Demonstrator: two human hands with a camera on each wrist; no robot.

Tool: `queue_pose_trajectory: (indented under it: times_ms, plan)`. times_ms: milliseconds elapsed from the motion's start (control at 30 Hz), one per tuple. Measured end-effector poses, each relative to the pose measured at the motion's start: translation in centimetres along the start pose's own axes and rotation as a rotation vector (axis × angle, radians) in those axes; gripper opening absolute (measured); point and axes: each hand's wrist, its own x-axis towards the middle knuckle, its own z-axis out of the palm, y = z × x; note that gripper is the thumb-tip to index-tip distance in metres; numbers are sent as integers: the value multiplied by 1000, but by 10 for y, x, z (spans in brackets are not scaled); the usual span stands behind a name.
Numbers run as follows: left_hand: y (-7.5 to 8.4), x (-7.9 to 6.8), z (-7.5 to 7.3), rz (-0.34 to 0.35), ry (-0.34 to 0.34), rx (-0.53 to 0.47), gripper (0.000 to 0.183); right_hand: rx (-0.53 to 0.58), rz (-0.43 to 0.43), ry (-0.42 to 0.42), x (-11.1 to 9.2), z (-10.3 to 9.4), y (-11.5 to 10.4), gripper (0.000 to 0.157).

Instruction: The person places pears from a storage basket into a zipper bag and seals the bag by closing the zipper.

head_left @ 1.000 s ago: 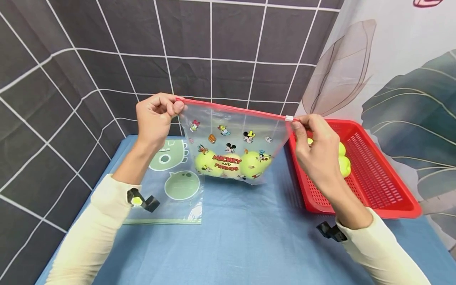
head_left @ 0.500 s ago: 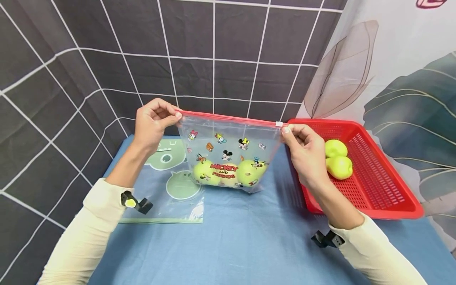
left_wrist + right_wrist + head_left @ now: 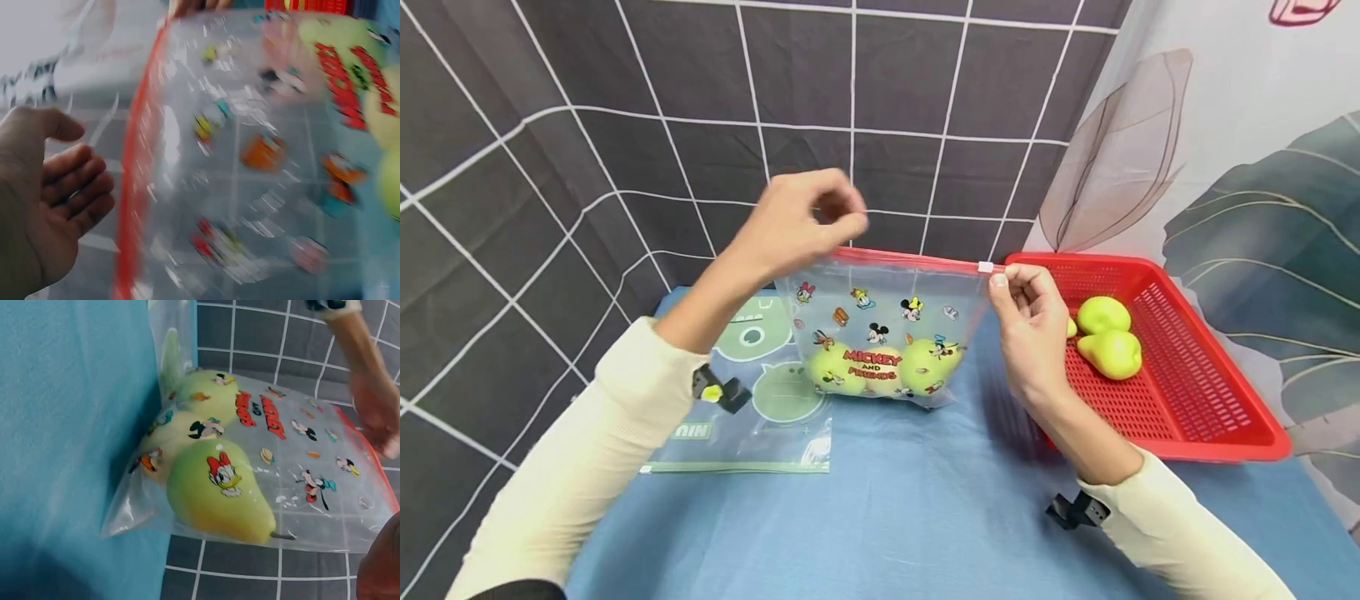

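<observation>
A clear zip bag (image 3: 887, 287) with a red zip strip and cartoon prints stands upright on the blue cloth. Inside, along its bottom, are pears (image 3: 219, 494), seen through the plastic. My right hand (image 3: 1030, 329) pinches the top right corner beside the white slider (image 3: 986, 267). Over the left part of the red strip hovers my left hand (image 3: 805, 218), its fingers loosely curled. In the left wrist view, that hand holds nothing, and a gap separates it from the strip.
To the right stands a red basket (image 3: 1273, 442) with several yellow-green pears (image 3: 1112, 353) in it. Another clear bag (image 3: 786, 442), printed with green cartoon shapes, lies flat on the left. A dark tiled-pattern curtain (image 3: 805, 75) hangs behind the blue-covered table (image 3: 887, 517).
My left hand has let go of the bag's top left corner and moved right, above the strip. The bag has come lower and slightly left, my right hand still gripping its corner.
</observation>
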Motion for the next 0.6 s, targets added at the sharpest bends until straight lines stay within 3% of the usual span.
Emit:
queue_pose_trajectory:
  times_ms: [133,233,433,600]
  plan:
    - [33,32,16,217,-243,65,8,64,-16,17,-2,3,5,20]
    - [50,53,30,309,-384,99,8,116,-2,34,-2,4,8,22]
    - [68,80,50,354,-567,181,8,177,24,11,-3,5,9,25]
    - [76,88,60,367,-685,270,10,230,21,-51,-6,4,8,18]
